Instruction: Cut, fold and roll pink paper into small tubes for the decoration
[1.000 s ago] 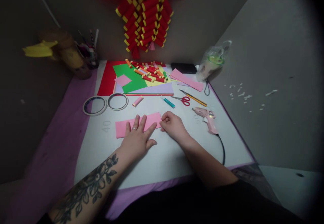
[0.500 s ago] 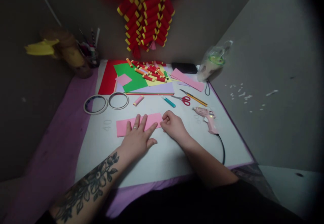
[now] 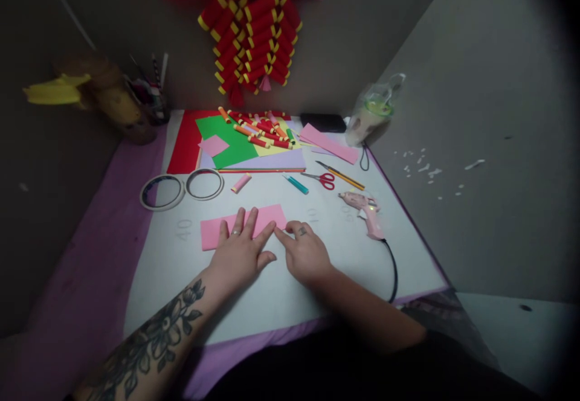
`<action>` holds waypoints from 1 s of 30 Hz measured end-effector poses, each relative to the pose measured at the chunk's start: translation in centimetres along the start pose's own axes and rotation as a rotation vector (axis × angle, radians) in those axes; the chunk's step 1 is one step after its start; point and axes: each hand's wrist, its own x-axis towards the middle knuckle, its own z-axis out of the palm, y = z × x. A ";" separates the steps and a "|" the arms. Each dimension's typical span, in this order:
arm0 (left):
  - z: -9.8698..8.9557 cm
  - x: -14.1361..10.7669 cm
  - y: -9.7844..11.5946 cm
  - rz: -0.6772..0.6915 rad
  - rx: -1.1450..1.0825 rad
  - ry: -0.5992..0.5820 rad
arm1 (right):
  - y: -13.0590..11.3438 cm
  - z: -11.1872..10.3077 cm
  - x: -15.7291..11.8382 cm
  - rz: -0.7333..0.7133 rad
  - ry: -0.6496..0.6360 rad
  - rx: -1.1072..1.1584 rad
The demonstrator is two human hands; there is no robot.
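A folded strip of pink paper (image 3: 273, 212) lies flat on the white board in front of me. My left hand (image 3: 239, 255) rests on it, palm down with fingers spread, a ring on one finger. At the strip's near right corner is my right hand (image 3: 309, 257), its fingers mostly curled. One of its digits reaches to the paper's near edge, almost touching my left index fingertip; the undersides of its fingers are hidden. Beyond the strip lie a small pink paper roll (image 3: 241, 183), a teal cutter-like tool (image 3: 296, 183) and red-handled scissors (image 3: 327, 180).
Two tape rolls (image 3: 162, 192) sit at the left. A pink glue gun (image 3: 369, 214) with a black cord lies right, near a yellow craft knife (image 3: 347, 177). Coloured sheets (image 3: 226, 141) hold several small paper rolls (image 3: 267, 129). A bagged cup (image 3: 374, 117) stands back right.
My right hand has shifted left and nearer me, from the strip's right end to its near edge, one digit now reaching out. My left hand stays on the paper. The view has shifted slightly.
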 end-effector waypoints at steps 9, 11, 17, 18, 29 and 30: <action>-0.1 0.0 0.0 0.003 0.031 0.004 | 0.8 -2.0 0.5 0.093 -0.091 -0.101; -0.2 -0.1 0.1 0.005 0.035 0.006 | 0.6 -2.5 1.1 0.096 -0.087 -0.084; -0.2 -0.1 -0.1 0.016 0.039 -0.003 | -0.2 -0.7 1.3 -0.131 -0.027 0.172; -0.2 -0.1 -0.1 0.020 0.041 -0.002 | -0.3 -0.2 1.1 -0.151 -0.049 0.191; -0.8 -2.1 -0.9 -0.012 0.186 0.056 | -1.3 0.4 0.0 -0.122 -0.169 0.090; -0.9 -2.7 -1.4 -0.050 0.206 0.056 | -1.4 0.4 0.1 -0.124 -0.172 0.082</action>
